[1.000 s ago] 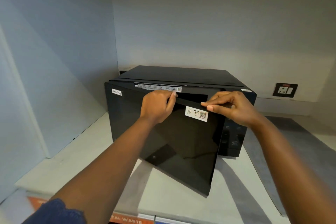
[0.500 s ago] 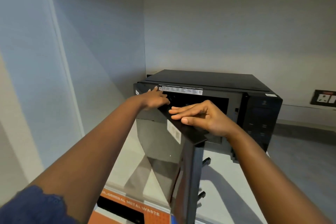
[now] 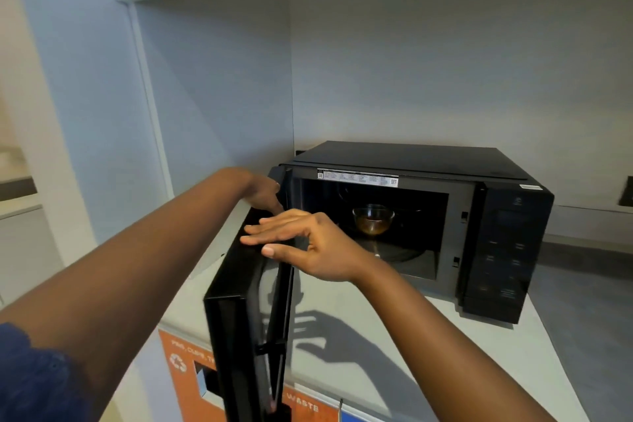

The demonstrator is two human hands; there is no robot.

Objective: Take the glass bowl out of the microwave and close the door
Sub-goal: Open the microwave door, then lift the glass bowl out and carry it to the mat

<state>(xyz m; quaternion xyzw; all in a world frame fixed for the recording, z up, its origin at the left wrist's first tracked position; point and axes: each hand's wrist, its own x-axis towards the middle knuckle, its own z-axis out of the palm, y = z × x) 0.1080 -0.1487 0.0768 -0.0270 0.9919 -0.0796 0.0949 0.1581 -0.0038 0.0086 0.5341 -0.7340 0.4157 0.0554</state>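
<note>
A black microwave [image 3: 445, 161] stands on a pale counter in a wall niche. Its door [image 3: 239, 312] is swung wide open toward me, hinged on the left. Inside, a small glass bowl [image 3: 372, 218] with brownish liquid sits on the turntable. My left hand [image 3: 263, 193] rests at the top of the door near the hinge, fingers pointing down. My right hand [image 3: 308, 243] hovers flat over the door's top edge, fingers spread and empty, in front of the cavity.
The pale counter [image 3: 394, 336] runs in front of the microwave, with a grey strip on its right. Below the counter edge is an orange waste-bin panel [image 3: 191, 370] with a slot. A wall socket [image 3: 627, 192] is at the far right. Walls close in on the left and behind.
The door has swung from nearly closed to wide open, exposing the cavity and the bowl. My right hand has let go of the door edge and now hovers with fingers spread.
</note>
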